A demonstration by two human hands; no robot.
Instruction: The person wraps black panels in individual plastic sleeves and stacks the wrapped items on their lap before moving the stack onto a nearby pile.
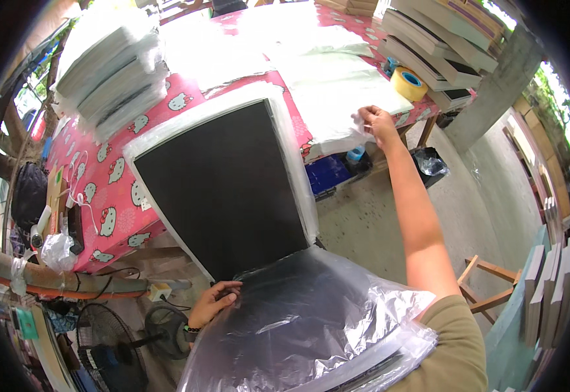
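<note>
A large flat black panel with a white padded border leans in front of me against the patterned table. Clear plastic sheeting covers its lower part and spreads toward my body. My left hand is closed at the panel's lower left edge, its thumb against the plastic. Reaching far to the right, my right hand has its fingers pinched at the near edge of a stack of thin white sheets. Exactly how many sheets lie between the fingers is hidden.
The table has a pink printed cloth. Wrapped panels are piled at its left, more stacked panels at its right beside a yellow tape roll. Below are a black fan, a blue bin and a wooden stool.
</note>
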